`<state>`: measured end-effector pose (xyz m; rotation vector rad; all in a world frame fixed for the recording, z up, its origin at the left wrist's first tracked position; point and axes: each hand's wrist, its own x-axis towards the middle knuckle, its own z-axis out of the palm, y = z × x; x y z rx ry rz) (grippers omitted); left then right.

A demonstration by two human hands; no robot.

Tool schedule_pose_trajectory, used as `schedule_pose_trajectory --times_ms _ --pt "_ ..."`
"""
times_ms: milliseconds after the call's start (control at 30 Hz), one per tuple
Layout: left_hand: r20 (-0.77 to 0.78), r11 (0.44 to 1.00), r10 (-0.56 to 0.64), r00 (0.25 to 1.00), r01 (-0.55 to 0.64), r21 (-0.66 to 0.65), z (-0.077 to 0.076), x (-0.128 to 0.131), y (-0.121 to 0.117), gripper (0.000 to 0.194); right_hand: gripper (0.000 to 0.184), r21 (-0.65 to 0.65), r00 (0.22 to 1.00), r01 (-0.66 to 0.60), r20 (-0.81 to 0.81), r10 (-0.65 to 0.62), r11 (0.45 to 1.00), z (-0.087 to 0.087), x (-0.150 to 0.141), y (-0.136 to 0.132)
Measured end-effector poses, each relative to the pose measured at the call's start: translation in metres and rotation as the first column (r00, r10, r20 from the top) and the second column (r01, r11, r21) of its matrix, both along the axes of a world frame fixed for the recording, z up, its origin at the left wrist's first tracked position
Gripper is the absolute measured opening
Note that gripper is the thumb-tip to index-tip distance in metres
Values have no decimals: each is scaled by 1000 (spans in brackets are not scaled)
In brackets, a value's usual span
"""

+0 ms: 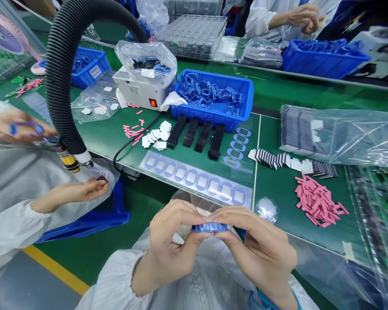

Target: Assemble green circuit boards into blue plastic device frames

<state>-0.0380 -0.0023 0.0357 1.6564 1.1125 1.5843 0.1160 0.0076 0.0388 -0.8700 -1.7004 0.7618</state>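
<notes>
My left hand (pixel 171 237) and my right hand (pixel 255 241) meet low in the view, pinching the two ends of a blue rubber frame (pixel 209 227) seen edge-on. My fingers hide most of it. Beyond my hands, a clear sheet with a row of blue oval frames (pixel 194 180) lies at the edge of the green workbench (pixel 271 202). A blue plastic bin (pixel 210 97) heaped with similar blue frames stands farther off. Neither hand touches the sheet or the bin.
A co-worker at the left holds a blue frame (pixel 26 128). Black strips (pixel 190 133), white pads (pixel 157 135), pink strips (pixel 317 201) and a plastic bag of stacked pads (pixel 330 135) lie on the bench. A black corrugated hose (pixel 63 73) arches at the left.
</notes>
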Motion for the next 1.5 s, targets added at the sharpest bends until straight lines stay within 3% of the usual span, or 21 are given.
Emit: schedule_pose_trajectory --times_ms 100,233,433,567,767,867,1000,1167,1367,1500 --pt "-6 996 9 1000 -9 -85 0 -1 -2 10 26 5 998 57 10 -57 998 -2 0 -1" --pt "-73 971 -32 997 13 -240 2 -7 -3 27 27 -2 991 128 27 -128 992 -7 -4 -3" --pt "-70 997 -1 998 -5 -79 -5 -9 -8 40 35 -155 957 290 43 -286 945 -6 -18 -9" --pt "-28 996 -16 999 13 -92 -5 -10 -11 42 19 -186 977 200 -36 -211 962 -3 -12 -8" --pt "101 935 -37 994 70 -347 3 -9 -10 24 18 -266 997 -24 -72 5 964 -2 6 1" --pt "209 909 -63 976 143 -391 4 -7 -9 17 16 -242 995 -24 -104 -2 970 -4 7 3" --pt "257 895 -5 967 119 -431 2 -5 -9 14 12 -271 988 -70 -151 30 960 -7 4 5" --pt "359 844 66 931 140 -517 -2 -1 -10 5 24 -295 994 -76 -92 51 953 -10 6 0" --pt "379 858 47 924 157 -489 -3 4 -8 4 20 -310 996 2 -85 -30 951 -13 7 -3" --pt "425 865 114 898 120 -486 -7 8 -6 7 19 -328 998 36 -28 -48 944 -16 1 -1"
